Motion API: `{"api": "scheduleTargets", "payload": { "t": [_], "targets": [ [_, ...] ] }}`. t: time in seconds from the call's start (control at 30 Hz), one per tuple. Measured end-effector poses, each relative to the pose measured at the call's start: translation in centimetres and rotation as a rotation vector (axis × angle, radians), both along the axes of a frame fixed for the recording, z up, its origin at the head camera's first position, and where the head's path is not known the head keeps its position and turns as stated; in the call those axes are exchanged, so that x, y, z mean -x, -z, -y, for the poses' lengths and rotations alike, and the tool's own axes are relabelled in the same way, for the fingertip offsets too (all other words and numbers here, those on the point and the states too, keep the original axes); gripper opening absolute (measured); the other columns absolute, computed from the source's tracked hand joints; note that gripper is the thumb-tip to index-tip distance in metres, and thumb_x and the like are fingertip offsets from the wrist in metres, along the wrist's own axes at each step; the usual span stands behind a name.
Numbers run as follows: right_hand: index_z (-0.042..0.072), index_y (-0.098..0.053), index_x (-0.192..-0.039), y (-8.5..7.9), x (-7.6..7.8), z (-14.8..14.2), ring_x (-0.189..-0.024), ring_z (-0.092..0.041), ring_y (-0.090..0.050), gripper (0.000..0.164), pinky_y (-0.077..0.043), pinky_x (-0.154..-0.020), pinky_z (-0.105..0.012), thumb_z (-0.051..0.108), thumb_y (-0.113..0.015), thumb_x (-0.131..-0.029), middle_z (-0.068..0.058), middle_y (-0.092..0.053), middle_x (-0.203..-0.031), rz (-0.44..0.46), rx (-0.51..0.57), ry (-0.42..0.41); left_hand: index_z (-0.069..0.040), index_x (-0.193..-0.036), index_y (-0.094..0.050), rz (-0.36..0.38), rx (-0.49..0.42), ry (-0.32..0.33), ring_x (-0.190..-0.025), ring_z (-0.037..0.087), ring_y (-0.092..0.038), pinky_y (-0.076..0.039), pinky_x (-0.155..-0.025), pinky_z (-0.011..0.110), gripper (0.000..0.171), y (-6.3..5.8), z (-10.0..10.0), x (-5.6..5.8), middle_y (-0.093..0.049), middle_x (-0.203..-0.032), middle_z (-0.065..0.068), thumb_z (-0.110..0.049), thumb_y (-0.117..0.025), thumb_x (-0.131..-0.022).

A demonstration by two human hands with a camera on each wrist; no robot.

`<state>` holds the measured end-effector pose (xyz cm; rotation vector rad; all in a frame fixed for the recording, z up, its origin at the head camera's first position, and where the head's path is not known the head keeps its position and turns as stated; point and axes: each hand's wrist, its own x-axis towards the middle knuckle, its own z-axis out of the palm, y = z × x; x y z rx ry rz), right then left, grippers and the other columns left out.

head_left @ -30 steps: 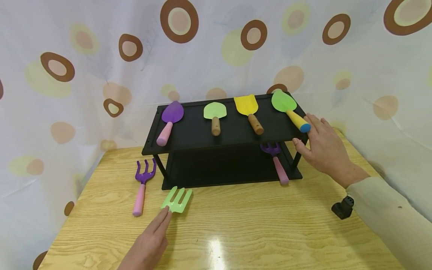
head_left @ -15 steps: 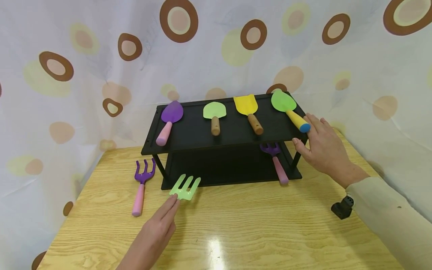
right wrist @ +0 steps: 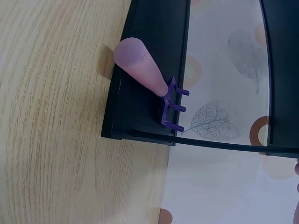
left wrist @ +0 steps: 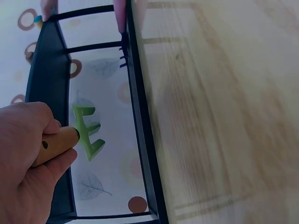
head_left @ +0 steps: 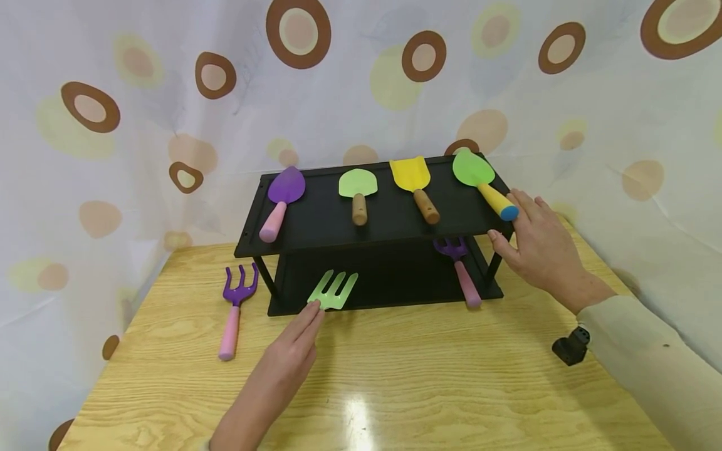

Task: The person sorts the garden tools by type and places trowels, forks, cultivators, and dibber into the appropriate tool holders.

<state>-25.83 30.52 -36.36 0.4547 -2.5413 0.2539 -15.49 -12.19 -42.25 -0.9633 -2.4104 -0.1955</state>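
Note:
My left hand (head_left: pixel 287 360) grips the wooden handle (left wrist: pixel 60 142) of a light green hand fork (head_left: pixel 333 291). Its tines point toward the gap between the shelves of a black two-tier rack (head_left: pixel 333 232), near the front edge of the lower shelf (head_left: pixel 389 275). My right hand (head_left: pixel 544 247) rests at the rack's right end, fingers extended along the top shelf's edge and thumb near the front corner. Close to those fingers lies the blue-tipped yellow handle of a green trowel (head_left: pixel 472 169). A purple hand fork with a pink handle (right wrist: pixel 145 70) lies on the lower shelf's right side.
Also on the top shelf are a purple trowel (head_left: pixel 286 186), a pale green trowel (head_left: pixel 358 183) and a yellow shovel (head_left: pixel 410 173). Another purple hand fork (head_left: pixel 228 332) lies on the wooden table (head_left: pixel 429 376), left of the rack. A patterned curtain (head_left: pixel 338 113) hangs behind.
My left hand has carried the light green hand fork forward and to the right, from over the table to the lower shelf's front. My right hand has stayed in place.

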Motion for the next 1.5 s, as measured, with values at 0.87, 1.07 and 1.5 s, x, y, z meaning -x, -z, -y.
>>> {"api": "scheduleTargets", "payload": {
  "t": [0.87,1.07,1.5],
  "targets": [
    [-0.015,-0.046,-0.119,0.3,0.1,-0.1,-0.126,-0.04,-0.034,0.059,-0.018,-0.112,-0.046,0.035,-0.051,-0.088,-0.025,-0.035,-0.137,0.0,0.003,0.018,0.001,-0.124,-0.05,0.068,0.035,-0.025,-0.122,0.019,-0.045,-0.045,-0.093,0.024,0.044,0.8,-7.7,5.8,-0.049,-0.129,0.012,0.003,-0.06,-0.081],
    [-0.014,-0.044,-0.122,0.3,0.1,-0.1,-0.125,-0.04,-0.035,0.06,-0.018,-0.112,-0.046,0.035,-0.051,-0.088,-0.025,-0.036,-0.136,-0.012,0.002,0.012,0.003,-0.119,-0.052,0.081,0.058,-0.043,-0.117,0.02,-0.049,-0.046,-0.093,0.025,0.038,1.3,-9.9,7.3,-0.053,-0.122,0.013,0.003,-0.058,-0.082],
    [-0.013,-0.042,-0.124,0.2,-0.1,0.1,-0.123,-0.041,-0.036,0.061,-0.019,-0.111,-0.046,0.036,-0.051,-0.088,-0.025,-0.037,-0.135,-0.016,0.009,0.011,0.003,-0.116,-0.053,0.103,0.167,-0.118,-0.116,0.021,-0.049,-0.043,-0.097,0.026,0.03,1.6,-13.8,8.5,-0.053,-0.121,0.013,-0.001,-0.055,-0.087]
  ]
}}
